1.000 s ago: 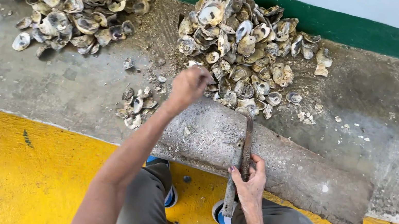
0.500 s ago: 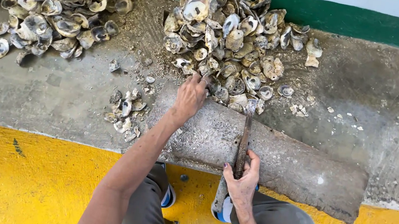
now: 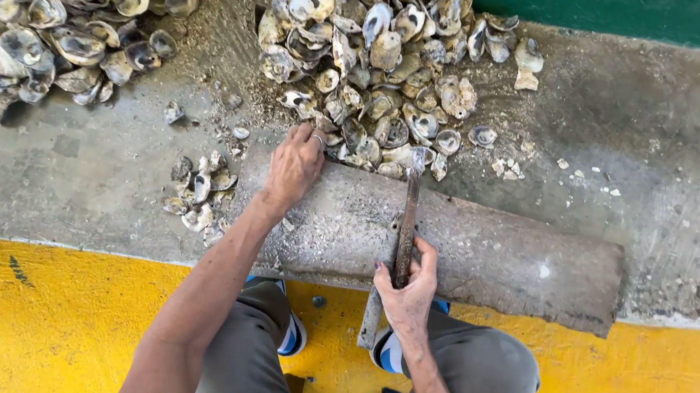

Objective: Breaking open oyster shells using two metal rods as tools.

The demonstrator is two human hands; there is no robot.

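My left hand (image 3: 295, 164) reaches forward over a rough grey log-shaped block (image 3: 506, 255), palm down, its fingertips at the near edge of a large heap of oyster shells (image 3: 388, 56). I cannot tell if it grips a shell. My right hand (image 3: 411, 283) is closed around a rusty metal rod-like tool (image 3: 407, 223) that lies across the block, its tip pointing to the heap. My knees in grey trousers (image 3: 470, 378) show below.
A second heap of shells (image 3: 57, 9) lies at far left on the concrete slab (image 3: 692, 163). A small cluster of shells (image 3: 200, 189) sits left of the block. A green wall (image 3: 667, 18) runs behind; the yellow floor (image 3: 5, 312) lies in front.
My left hand has drawn back slightly from the heap toward the block's far edge. The right hand keeps its hold on the tool, which stays across the block.
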